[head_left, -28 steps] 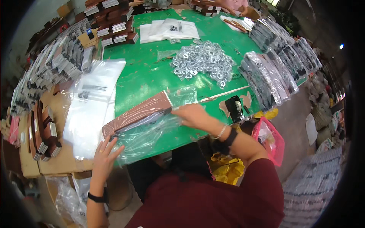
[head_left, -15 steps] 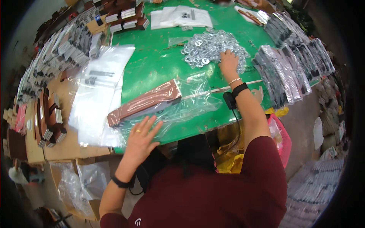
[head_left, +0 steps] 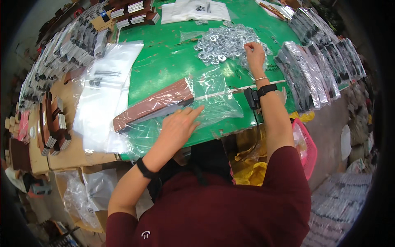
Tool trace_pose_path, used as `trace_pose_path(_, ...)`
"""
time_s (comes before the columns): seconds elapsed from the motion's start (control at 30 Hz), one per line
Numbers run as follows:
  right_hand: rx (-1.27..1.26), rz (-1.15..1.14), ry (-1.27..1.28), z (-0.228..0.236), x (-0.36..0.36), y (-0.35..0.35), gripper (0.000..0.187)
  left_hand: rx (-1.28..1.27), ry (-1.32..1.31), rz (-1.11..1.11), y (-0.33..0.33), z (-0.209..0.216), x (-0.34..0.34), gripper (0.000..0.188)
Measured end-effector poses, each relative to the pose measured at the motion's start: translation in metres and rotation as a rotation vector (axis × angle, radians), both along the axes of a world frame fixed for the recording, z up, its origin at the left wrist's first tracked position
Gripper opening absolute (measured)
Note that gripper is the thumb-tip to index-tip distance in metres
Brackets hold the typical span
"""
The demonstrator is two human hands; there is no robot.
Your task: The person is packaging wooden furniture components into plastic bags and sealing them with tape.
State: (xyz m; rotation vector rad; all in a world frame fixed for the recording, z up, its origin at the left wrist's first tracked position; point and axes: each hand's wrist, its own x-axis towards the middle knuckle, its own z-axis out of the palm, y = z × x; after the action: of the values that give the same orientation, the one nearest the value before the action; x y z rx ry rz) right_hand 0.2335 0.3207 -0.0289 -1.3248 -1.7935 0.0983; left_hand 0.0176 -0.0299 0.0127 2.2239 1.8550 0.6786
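A long reddish-brown piece (head_left: 156, 101), flat-sided with a grey part along its near edge, lies slantwise inside a clear plastic bag (head_left: 216, 92) on the green table. My left hand (head_left: 179, 127) rests at the bag's near side, fingers stretched out toward its loose right end. Farther off, my right hand (head_left: 256, 57) is at the right side of a heap of small clear packets with silvery rings (head_left: 222, 43). Its fingers are bent together in a pinch; whatever is between them is too small to make out.
Flat clear bags (head_left: 103, 86) lie to the left of the brown piece, with more bags (head_left: 195, 11) at the back. Brown pieces (head_left: 53, 127) are stacked at the left. Wrapped packs (head_left: 302, 76) line the right side. A pink basket (head_left: 305, 150) stands below the table's right edge.
My left hand has moved right and slightly up along the bag, toward its loose end. My right hand has lifted a little toward the right, its fingers now drawn together.
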Motion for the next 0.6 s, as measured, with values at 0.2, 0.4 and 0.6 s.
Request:
trace_pose_path(0.2,-0.008,0.246,-0.084,-0.037,-0.012,-0.033,0.012,0.062,0.168,-0.053,0.073,-0.011,0.033,0.057)
trace_pose_path(0.4,-0.328,0.156,-0.276,-0.023,-0.027,-0.057,0.031,0.117,0.203,-0.083,0.099,-0.038,0.036,0.026)
trace_pose_path(0.6,-0.278,0.142,-0.363,-0.015,-0.027,-0.059,0.041,0.271,-0.059,-0.035,0.098,-0.028,0.04,0.008)
